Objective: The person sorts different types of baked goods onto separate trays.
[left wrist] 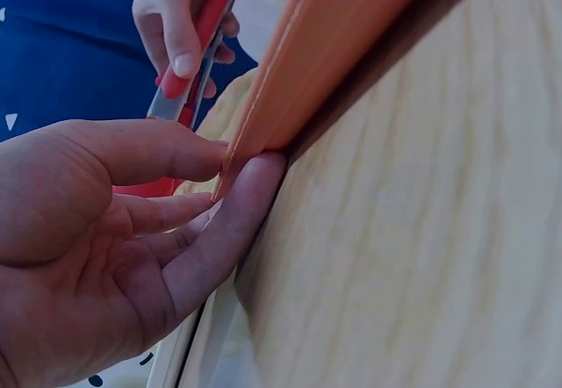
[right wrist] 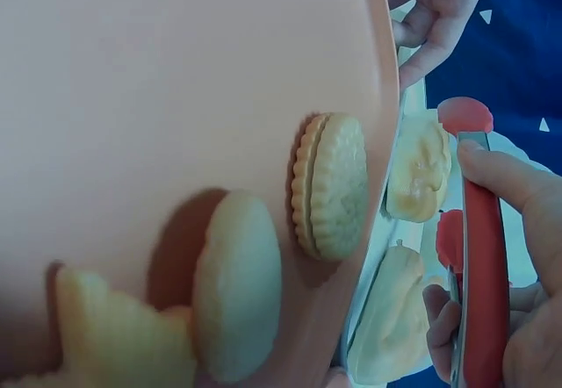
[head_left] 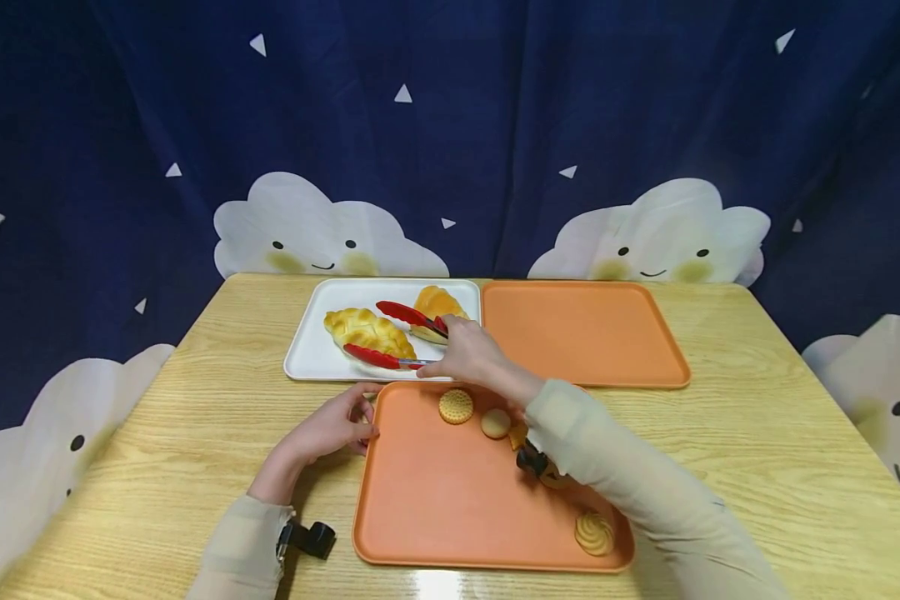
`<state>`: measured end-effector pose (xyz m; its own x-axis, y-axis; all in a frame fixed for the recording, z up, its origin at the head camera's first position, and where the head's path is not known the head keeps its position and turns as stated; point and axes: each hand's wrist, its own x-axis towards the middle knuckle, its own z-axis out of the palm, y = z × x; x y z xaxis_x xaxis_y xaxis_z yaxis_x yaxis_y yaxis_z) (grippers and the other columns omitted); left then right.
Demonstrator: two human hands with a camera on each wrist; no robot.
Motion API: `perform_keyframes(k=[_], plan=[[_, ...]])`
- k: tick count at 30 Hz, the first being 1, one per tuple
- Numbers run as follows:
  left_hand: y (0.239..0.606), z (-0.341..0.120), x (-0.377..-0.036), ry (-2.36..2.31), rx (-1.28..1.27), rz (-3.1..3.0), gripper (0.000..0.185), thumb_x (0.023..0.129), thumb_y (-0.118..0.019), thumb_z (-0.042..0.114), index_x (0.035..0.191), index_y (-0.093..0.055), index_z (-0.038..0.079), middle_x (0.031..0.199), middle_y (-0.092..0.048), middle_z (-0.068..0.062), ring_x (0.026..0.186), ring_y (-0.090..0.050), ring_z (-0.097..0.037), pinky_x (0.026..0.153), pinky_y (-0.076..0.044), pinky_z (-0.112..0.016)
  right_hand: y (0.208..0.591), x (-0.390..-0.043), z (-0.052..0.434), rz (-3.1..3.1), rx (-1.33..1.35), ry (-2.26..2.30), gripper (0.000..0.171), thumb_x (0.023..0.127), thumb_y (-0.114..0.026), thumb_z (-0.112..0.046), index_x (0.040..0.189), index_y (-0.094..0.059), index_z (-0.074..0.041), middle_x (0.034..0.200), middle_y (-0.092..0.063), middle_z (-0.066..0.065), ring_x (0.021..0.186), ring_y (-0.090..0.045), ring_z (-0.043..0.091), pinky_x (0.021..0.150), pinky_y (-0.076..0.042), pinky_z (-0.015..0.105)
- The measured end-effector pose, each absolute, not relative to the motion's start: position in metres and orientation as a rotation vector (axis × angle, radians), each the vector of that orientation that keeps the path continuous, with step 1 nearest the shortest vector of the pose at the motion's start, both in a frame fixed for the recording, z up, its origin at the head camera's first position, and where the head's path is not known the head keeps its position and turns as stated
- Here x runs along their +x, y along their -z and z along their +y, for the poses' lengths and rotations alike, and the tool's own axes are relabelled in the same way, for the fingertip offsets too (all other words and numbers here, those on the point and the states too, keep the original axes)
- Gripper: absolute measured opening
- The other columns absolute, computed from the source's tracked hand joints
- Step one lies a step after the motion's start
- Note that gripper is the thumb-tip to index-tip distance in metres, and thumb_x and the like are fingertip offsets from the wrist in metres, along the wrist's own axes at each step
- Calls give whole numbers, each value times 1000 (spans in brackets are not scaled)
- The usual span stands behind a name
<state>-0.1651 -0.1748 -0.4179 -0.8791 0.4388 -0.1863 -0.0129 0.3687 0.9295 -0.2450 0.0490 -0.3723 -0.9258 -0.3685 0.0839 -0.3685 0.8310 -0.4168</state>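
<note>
Head view: on the worktop (head_left: pixel 742 475), the left hand (head_left: pixel 337 430) pinches the left rim of the near orange tray (head_left: pixel 457 500); that hold should be light and level, lest the load slide. Over the white tray (head_left: pixel 306 353), the right hand (head_left: pixel 468 352) grips the red tongs (right wrist: pixel 485 274), spread wide, one tip on either side of the crimped pastry (head_left: pixel 367 330). Judged best practice: set both tips low on its flanks, close them evenly, and clear the bread roll (head_left: pixel 437 302) beyond. Excess squeeze could spin it. Whether the tips already touch it cannot be confirmed from this angle.

Appearance, by size: the pastry is a broad half-moon, golden yellow, browned at its right end, lying on the white tray. The roll, deeper orange, is partly hidden by the tongs. On the near tray, the ridged biscuit (head_left: pixel 456 406) shows two layers; the smooth biscuit (head_left: pixel 495 423), plain and pale brown, lies near it.
</note>
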Motion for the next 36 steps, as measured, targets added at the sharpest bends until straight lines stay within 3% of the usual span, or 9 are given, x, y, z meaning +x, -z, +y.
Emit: perform_keyframes(k=[6, 12, 17, 21, 28, 36], plan=[[418, -174, -165, -1539, 380, 2215, 60, 78, -56, -5, 133, -31, -3, 85, -44, -13, 67, -54, -17, 56, -56, -35, 368, -240, 61, 2993, -672, 692, 87, 57, -80, -47, 125, -49, -2, 116, -58, 10, 101, -56, 25, 90, -48, 36], [418, -175, -164, -1542, 388, 2216, 59, 78, -56, -5, 132, -32, -3, 85, -44, -13, 68, -54, -17, 56, -56, -35, 362, -231, 80, 2986, -714, 714, 79, 59, -80, -45, 120, -52, -4, 111, -60, 9, 97, -57, 24, 87, -49, 37], [418, -175, -165, -1540, 387, 2214, 58, 79, -55, -5, 132, -32, -3, 85, -44, -13, 68, -54, -17, 56, -56, -35, 362, -222, 100, 2980, -761, 767, 70, 60, -80, -43, 113, -55, -6, 95, -62, 8, 82, -56, 21, 72, -50, 33], [417, -175, -165, -1538, 385, 2214, 58, 79, -55, -5, 133, -31, -3, 86, -44, -14, 68, -54, -18, 57, -56, -36, 362, -215, 115, 2952, -758, 828, 64, 59, -81, -41, 108, -57, -8, 83, -61, 7, 69, -49, 18, 57, -41, 28], [418, -176, -166, -1533, 395, 2218, 58, 80, -55, -5, 133, -31, -3, 87, -45, -14, 68, -54, -18, 57, -56, -36, 358, -202, 142, 2948, -803, 823, 65, 60, -82, -39, 112, -57, -9, 97, -64, 6, 74, -54, 19, 64, -45, 29], [415, -176, -165, -1517, 388, 2230, 58, 80, -55, -4, 133, -31, -3, 86, -45, -15, 67, -54, -19, 57, -56, -36, 360, -184, 163, 2935, -836, 745, 72, 60, -81, -41, 117, -55, -6, 91, -64, 6, 63, -50, 10, 56, -43, 23]])
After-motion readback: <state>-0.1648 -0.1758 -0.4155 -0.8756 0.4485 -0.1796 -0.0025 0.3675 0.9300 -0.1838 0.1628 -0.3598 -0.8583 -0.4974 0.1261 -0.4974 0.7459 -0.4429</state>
